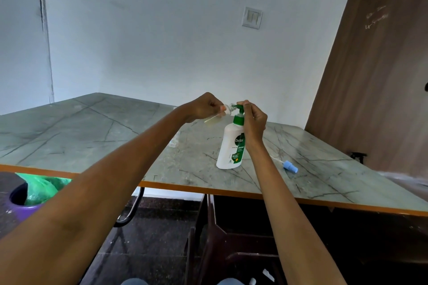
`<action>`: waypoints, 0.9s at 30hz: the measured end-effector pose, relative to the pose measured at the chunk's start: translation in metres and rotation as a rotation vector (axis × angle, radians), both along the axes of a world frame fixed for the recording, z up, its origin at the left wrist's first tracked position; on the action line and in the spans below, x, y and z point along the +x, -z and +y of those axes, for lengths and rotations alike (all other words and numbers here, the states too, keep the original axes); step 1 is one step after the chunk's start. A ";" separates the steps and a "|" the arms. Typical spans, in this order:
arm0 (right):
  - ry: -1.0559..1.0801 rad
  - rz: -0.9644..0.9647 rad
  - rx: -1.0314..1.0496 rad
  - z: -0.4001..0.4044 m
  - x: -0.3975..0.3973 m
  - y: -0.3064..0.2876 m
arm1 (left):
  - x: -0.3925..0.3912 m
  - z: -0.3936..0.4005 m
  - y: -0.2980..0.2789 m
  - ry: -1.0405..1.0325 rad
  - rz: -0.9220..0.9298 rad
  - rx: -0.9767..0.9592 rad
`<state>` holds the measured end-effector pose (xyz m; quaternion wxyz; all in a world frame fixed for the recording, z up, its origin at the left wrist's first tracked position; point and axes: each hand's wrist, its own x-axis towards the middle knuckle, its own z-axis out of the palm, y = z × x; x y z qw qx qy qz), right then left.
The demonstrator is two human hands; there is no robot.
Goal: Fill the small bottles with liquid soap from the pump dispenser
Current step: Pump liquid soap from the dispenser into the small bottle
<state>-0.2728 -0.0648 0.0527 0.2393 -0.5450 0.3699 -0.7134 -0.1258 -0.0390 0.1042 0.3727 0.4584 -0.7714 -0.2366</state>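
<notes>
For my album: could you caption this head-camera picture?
Left hand holds a small bottle to the soap dispenser spout while the right hand works the pump.

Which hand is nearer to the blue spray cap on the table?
Right. The right hand presses the pump dispenser, left of the blue spray cap; the left hand is farther left.

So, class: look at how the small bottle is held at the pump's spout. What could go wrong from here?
1. The left hand holds the small bottle tilted, mouth at the green pump; soap may miss the narrow opening and drip onto the table.
2. The right hand presses on the pump dispenser from one side; it could tip.
3. The blue spray cap lies near the edge and might get knocked off.
</notes>
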 end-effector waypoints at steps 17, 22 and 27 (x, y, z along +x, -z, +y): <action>-0.058 -0.054 -0.039 -0.002 -0.001 0.005 | 0.000 -0.004 0.010 0.016 0.043 -0.003; -0.044 -0.031 -0.049 -0.004 -0.001 0.003 | 0.000 0.000 0.004 0.008 0.020 -0.010; -0.016 -0.021 -0.038 -0.005 0.000 0.007 | 0.002 0.000 0.006 0.033 -0.013 0.008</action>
